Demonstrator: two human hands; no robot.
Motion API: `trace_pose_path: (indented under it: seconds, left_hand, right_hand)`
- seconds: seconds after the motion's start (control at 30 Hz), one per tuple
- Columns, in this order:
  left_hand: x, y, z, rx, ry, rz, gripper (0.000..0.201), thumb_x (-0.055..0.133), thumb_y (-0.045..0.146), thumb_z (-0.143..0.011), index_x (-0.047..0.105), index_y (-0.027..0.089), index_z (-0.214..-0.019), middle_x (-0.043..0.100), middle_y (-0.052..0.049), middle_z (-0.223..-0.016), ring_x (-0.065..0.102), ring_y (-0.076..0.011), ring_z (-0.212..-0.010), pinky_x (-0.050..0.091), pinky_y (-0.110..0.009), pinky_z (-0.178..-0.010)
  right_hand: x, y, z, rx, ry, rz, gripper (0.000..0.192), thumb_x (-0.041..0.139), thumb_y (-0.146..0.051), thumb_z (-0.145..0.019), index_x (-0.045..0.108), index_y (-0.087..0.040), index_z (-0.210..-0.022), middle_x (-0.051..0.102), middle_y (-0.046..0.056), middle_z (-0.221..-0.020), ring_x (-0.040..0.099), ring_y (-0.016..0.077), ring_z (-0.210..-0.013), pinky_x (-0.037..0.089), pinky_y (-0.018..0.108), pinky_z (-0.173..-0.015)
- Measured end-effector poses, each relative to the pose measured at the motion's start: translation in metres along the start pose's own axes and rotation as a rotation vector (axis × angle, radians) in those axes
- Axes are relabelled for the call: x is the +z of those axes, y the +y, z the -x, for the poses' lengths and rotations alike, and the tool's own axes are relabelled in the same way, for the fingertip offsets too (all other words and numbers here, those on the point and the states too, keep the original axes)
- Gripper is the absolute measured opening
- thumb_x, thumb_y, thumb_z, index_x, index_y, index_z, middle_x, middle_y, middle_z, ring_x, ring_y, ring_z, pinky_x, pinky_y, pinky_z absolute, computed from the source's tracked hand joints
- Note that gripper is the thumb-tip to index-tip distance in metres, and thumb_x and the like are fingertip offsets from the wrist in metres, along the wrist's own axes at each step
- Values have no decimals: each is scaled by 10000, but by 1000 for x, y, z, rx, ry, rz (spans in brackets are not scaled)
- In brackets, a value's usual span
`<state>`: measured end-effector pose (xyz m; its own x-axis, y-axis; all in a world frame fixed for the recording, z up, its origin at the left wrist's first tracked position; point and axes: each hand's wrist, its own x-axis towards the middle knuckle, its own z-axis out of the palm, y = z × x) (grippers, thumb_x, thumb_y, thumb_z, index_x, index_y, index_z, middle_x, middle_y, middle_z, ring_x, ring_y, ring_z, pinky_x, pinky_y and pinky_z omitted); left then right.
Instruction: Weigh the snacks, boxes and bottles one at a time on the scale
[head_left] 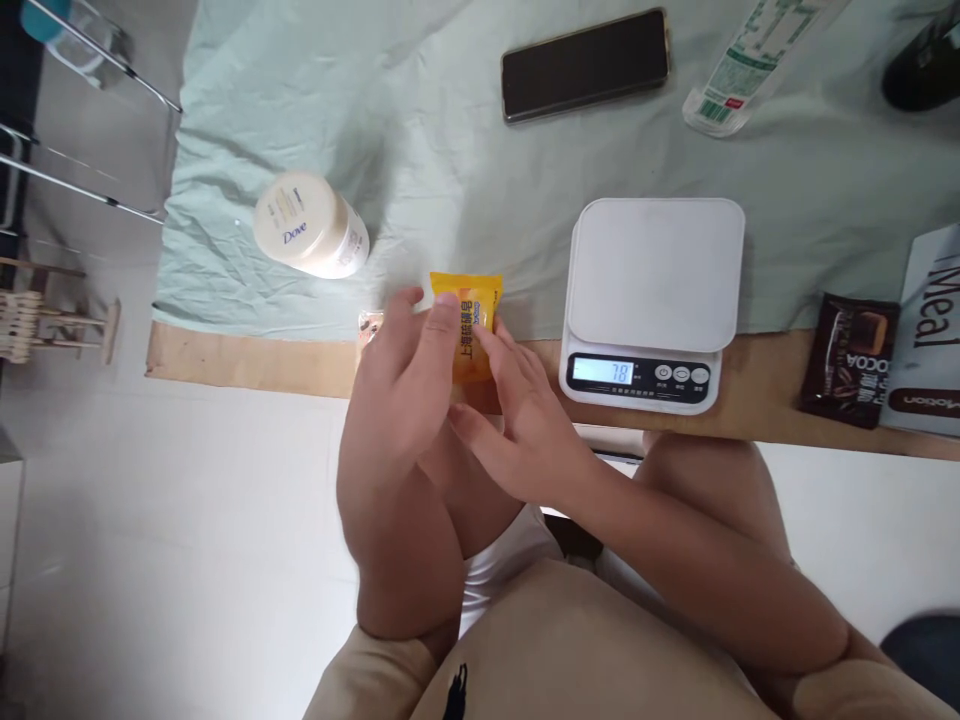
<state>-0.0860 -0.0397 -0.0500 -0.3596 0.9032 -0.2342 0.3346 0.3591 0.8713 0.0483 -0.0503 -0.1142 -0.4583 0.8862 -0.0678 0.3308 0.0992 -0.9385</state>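
Note:
A yellow wrapped bar of soap point(472, 300) with dark Chinese lettering is held upright over the table's front edge. My left hand point(401, 390) grips its left side, thumb pressed on the front. From the right, my right hand point(536, 430) has its fingers against the soap's right edge, its thumb lower down near the bottom. Partly hidden behind my left hand is a small printed packet point(367, 325). Just right of my hands stands a white kitchen scale point(656, 270); its platform is bare and the display reads 78.
A white Dove jar point(311, 225) stands at the left on the green cloth point(420, 120). Farther back lie a black phone point(585, 65) and a clear labelled bottle point(750, 70). A brown cocoa packet point(851, 360) and a white Meal package point(930, 330) are at right.

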Motion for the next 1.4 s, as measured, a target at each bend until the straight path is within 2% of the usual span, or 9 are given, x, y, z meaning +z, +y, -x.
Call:
trace_pose_path:
  seconds: [0.17,0.37,0.53,0.73,1.0,1.13,1.23,1.3,1.4]
  left_hand:
    - [17,24,13,50,-14,251,400,493,567,-1077,761,278,-1146,757,-36,-1339,675,-260,-1345,569,-418,-1134]
    - [66,40,19,174,-182,635,663,242,666,-1087,719,224,-1217,743,-90,-1395,651,-278,-1421,494,-481,-1271]
    - [110,36,20,183,-377,549,716,362,843,-997,745,257,-1152,583,-37,-1591,498,-254,-1568,458,-398,-1305]
    - [142,37,16,218,-307,245,768,238,818,-1033,763,275,-1172,621,-56,-1443,561,-271,-1453,426,-437,-1293]
    - [128,42,2,193,-215,16,792,196,789,-1048,804,281,-1059,698,-62,-1360,602,-299,-1348,426,-491,-1210]
    - [116,38,-7,157,-22,19,655,319,743,-1054,777,275,-1044,709,-81,-1343,619,-294,-1321,450,-476,-1163]
    - [105,34,-15,291,122,155,398,533,598,-1041,683,269,-874,711,-48,-977,662,-208,-937,493,-395,-836]
    - [99,30,-18,380,171,216,458,651,561,-995,501,253,-691,485,11,-637,463,-147,-596,349,-359,-618]
    - [92,24,-19,433,143,169,563,641,603,-1002,369,249,-659,332,36,-536,303,-126,-496,261,-360,-554]
  right_hand:
    - [-28,-10,11,-190,138,147,793,391,-550,-1043,238,-128,-1696,267,190,-1796,286,293,-1703,336,613,-1376]
    - [-84,-2,36,-306,332,379,750,413,-480,-1050,218,-193,-1714,333,182,-1769,317,330,-1689,355,630,-1356]
    - [-110,32,57,-148,464,362,738,400,-485,-1058,175,-280,-1731,401,131,-1738,447,329,-1593,466,629,-1272]
    - [-130,60,58,-125,467,401,736,404,-565,-1043,355,-176,-1666,565,182,-1603,569,332,-1431,494,596,-1214]
    - [-132,44,35,-13,396,421,730,398,-572,-1018,490,-138,-1597,514,180,-1658,515,378,-1416,390,648,-1238]
    - [-139,50,37,-110,565,452,612,375,-595,-1036,616,-252,-1482,575,119,-1579,546,340,-1338,420,627,-1206]
    - [-150,60,43,-220,686,375,488,393,-531,-1057,660,-263,-1365,638,110,-1402,594,283,-1310,493,546,-1174]
    - [-156,66,46,-243,741,329,440,409,-494,-1059,668,-233,-1299,664,121,-1287,630,271,-1248,547,523,-1106]
    - [-161,73,49,-236,784,356,427,414,-503,-1055,676,-212,-1226,688,140,-1190,655,283,-1169,577,534,-1024]
